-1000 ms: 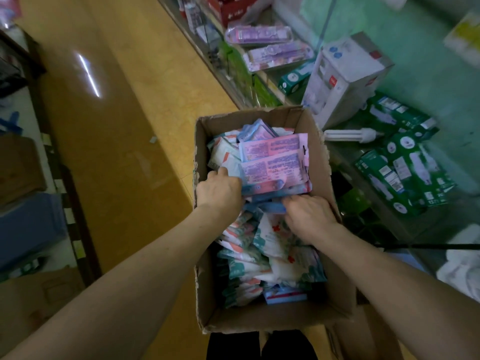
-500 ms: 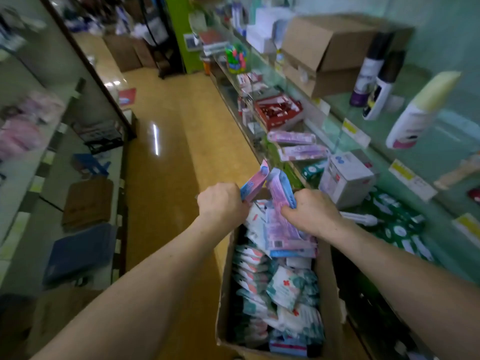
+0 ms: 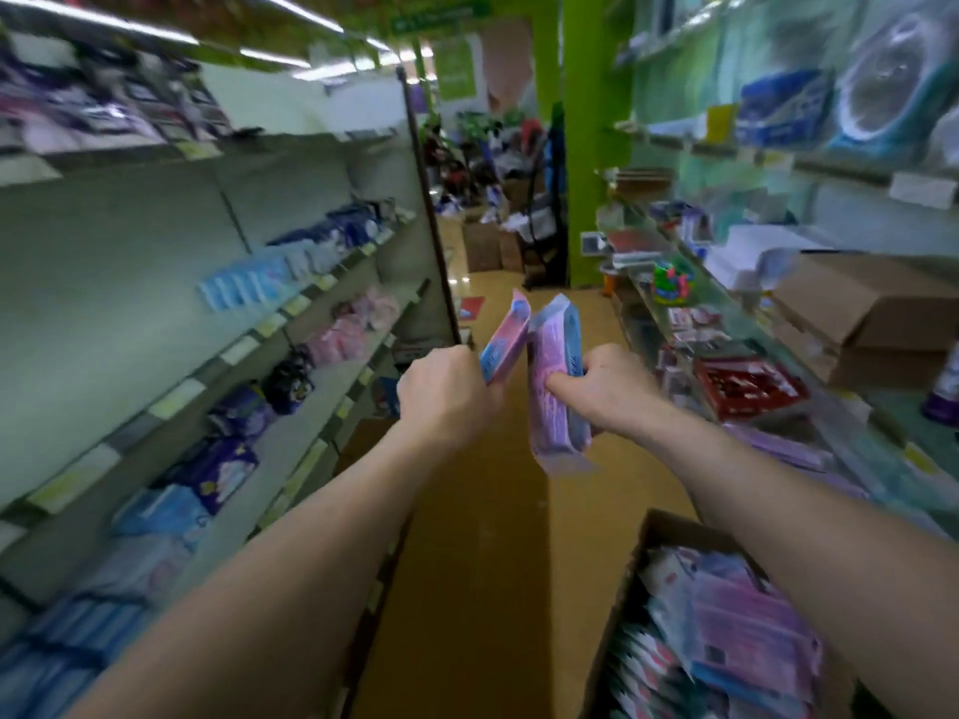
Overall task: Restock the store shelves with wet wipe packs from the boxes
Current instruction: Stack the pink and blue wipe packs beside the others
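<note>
Packs (image 3: 558,386) gripped in left hand (image 3: 446,397), right hand (image 3: 615,389); lettering blurred.

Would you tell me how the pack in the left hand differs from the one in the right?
The left pack looks slimmer and leans right above the left hand; the right pack looks thicker, stands nearly upright and extends below the right hand. Both are pink-purple with blue edges.

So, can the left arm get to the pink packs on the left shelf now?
Probably yes. The left grip holds one pack, but the pink packs lie close on its left, with only open air between.
</note>
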Motion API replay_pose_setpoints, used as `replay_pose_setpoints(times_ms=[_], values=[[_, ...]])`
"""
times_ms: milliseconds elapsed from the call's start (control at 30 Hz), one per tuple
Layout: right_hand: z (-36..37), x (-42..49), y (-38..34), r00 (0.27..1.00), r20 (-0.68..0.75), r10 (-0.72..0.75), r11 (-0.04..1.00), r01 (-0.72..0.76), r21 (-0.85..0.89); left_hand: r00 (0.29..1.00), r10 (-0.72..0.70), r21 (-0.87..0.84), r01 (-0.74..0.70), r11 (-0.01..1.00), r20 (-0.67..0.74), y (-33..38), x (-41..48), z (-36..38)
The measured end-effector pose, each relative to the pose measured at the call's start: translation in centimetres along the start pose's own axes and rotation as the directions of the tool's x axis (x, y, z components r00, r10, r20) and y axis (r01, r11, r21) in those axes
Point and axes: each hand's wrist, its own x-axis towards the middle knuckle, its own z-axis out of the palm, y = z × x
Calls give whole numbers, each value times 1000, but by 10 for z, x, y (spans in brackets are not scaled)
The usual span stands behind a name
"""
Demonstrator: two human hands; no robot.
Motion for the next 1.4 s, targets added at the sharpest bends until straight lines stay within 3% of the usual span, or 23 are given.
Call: replay_pose_setpoints(times_ms=[300,667,833,1000,1200,1400], values=[[44,-15,-169,954,82,-289,950,275,150,964,-137,78,158,984,-230,-137,-18,-128],[83,-97,-369,810,93,-579,798,539,269,847,-214,194,344,919,-486,-287,-89,-290],[105,-143,-446,717,69,-693,674,612,413,786,-205,243,410,879,-582,-341,-128,-359],[131,-184,-515,610,47,-791,566,701,434,735,-211,266,475,839,-645,-392,-172,-420],[161,-223,-589,433,57,-900,416,809,416,643,-190,309,579,755,-742,-449,-224,-487],[201,-247,-647,264,60,-963,262,852,454,581,-266,286,685,670,-769,-503,-274,-537]])
